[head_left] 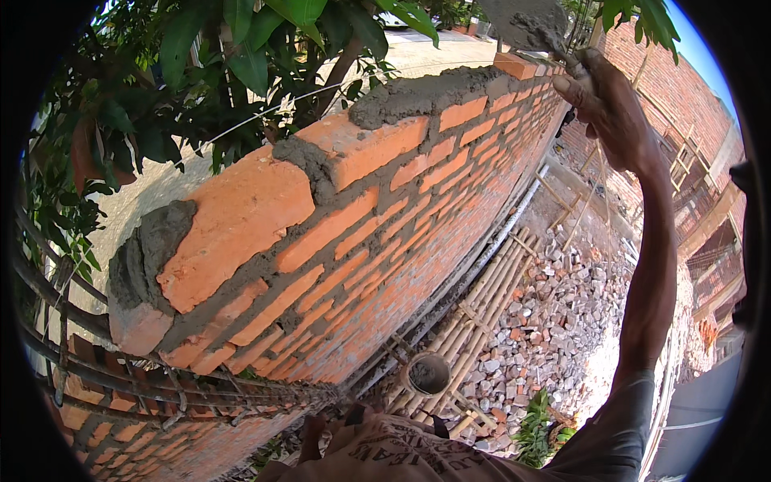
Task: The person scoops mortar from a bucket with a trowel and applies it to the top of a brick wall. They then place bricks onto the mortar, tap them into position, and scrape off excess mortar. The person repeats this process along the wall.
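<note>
My right hand (608, 103) is raised at the upper right, shut on the handle of a trowel (526, 22) loaded with grey mortar, held above the far end of the brick wall (361, 241). The wall's top course carries a bed of wet mortar (422, 92) and a mortar joint (309, 165) between two orange bricks. At the wall's near end, a lump of mortar (144, 249) coats the brick's face. My left hand is not in view.
Rusty steel rebar (120, 377) runs below the wall's near end. Bamboo scaffolding poles (474, 321) and a small bucket (427, 373) lie far below, over brick rubble (554, 321). Leafy branches (233, 64) overhang the wall's left side. Another brick wall (683, 88) stands at right.
</note>
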`<state>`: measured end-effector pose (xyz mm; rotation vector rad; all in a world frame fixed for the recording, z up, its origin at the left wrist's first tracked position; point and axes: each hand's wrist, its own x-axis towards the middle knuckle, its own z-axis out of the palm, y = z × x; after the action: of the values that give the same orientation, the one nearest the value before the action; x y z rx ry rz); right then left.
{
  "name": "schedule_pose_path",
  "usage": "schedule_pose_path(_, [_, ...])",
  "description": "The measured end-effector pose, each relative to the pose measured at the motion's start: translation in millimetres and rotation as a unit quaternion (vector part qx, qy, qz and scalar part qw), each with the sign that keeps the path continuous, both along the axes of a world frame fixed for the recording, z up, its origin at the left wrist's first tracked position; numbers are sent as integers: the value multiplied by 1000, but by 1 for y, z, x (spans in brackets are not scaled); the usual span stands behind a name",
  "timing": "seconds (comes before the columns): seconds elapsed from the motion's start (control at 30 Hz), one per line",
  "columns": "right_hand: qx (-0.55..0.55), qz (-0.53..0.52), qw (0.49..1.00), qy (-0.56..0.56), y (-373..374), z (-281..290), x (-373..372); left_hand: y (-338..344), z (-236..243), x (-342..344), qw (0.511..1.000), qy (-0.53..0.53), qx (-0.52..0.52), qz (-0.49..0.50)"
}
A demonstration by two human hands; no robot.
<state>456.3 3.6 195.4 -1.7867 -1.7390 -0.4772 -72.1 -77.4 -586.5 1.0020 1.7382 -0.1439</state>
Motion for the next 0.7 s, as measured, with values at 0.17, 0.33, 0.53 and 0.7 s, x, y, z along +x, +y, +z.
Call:
schedule_pose_path(0.17, [16,253,694,674,10,-115,-1,17,0,9,998,-8,65,8])
schedule_pose_path(0.33, [-92,312,605,727,42,-188,-60,43,32,22,1000,-15,-2,27])
schedule_pose_path(0.53, [-173,326,859,355,22,-239,-78,56,49,40,998,40,38,9])
schedule_pose_path(0.7, [-260,137,910,293,-38,-338,-27,59,55,39,989,11,49,-136])
